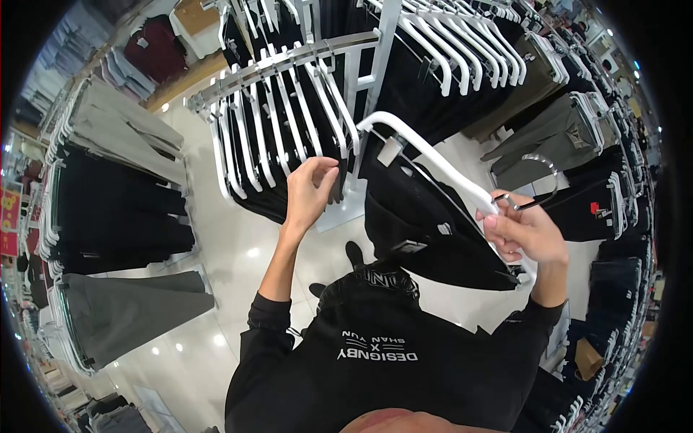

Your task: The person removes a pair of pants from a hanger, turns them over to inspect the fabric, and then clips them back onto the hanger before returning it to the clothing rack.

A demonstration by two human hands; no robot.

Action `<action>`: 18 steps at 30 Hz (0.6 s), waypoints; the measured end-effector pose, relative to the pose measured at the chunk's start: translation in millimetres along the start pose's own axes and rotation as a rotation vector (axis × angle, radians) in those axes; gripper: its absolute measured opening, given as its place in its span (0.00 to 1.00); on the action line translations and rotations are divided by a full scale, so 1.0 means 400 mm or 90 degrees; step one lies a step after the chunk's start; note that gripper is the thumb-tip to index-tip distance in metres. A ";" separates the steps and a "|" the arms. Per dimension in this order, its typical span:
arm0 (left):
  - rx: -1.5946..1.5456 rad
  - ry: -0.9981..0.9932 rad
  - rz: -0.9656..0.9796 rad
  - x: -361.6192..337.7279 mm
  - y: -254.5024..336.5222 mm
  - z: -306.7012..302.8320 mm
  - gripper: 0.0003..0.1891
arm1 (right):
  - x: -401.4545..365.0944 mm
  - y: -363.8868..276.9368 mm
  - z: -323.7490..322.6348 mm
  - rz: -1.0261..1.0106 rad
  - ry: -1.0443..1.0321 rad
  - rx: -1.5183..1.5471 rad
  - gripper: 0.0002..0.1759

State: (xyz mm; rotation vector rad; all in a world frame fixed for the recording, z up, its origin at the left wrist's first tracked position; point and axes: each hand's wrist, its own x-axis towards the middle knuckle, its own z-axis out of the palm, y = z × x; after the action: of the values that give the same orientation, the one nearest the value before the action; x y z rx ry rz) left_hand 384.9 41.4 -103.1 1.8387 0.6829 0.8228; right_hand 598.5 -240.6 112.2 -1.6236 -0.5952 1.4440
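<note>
My right hand (527, 229) is closed around the middle of a white hanger (433, 155), near its metal hook (554, 180). Black trousers (404, 216) hang from it, folded at the waist, with a pale tag near one end and a label lower down. My left hand (310, 189) is raised in front of a metal rail (289, 61), its fingers loosely curled, thumb apart, nothing visible between them. Right behind it hang several black garments (271, 206) on white hangers, their edges close to the fingertips.
A second row of white hangers (462, 54) with dark trousers stands at the back right. Grey and black trousers (115, 209) line a rack on the left. More trousers (538, 155) hang along the right. Pale glossy tiles (238, 289) cover the floor.
</note>
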 end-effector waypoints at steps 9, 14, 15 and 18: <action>0.300 0.146 0.153 0.216 0.053 0.111 0.12 | 0.187 0.094 -0.022 -0.029 -0.043 0.044 0.11; 0.486 0.013 -0.047 0.312 0.092 0.145 0.19 | 0.337 0.101 -0.008 -0.075 -0.077 0.115 0.13; 0.503 0.025 -0.033 0.315 0.077 0.150 0.15 | 0.370 0.108 -0.006 -0.090 -0.087 0.133 0.13; 0.522 0.030 -0.025 0.339 0.050 0.145 0.12 | 0.463 0.106 0.005 -0.120 -0.105 0.161 0.11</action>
State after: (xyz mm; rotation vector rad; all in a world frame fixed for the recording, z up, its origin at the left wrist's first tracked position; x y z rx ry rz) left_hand 515.5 104.4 -69.9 2.5162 1.2028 0.5940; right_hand 628.9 -112.3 -24.8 -1.2275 -0.6147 1.4570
